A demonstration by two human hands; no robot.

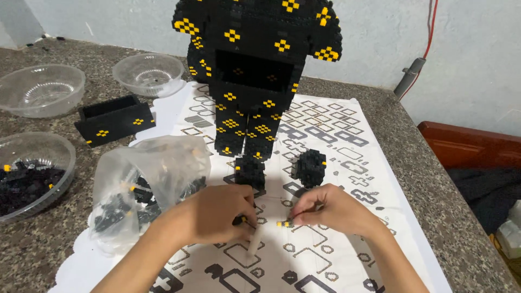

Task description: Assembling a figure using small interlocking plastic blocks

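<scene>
My left hand is closed around a small black and yellow brick piece and a thin white tool that points down over the paper. My right hand pinches a short strip of yellow and black bricks between its fingertips. Both hands rest on a printed instruction sheet. Just beyond them sit two small black brick lumps: one near my left hand, the other with a yellow spot. A tall black figure with yellow checks stands behind.
A clear plastic bag of black bricks lies left of my left hand. A black brick box and three clear bowls stand at the left, one holding dark bricks. The granite counter edge runs down the right.
</scene>
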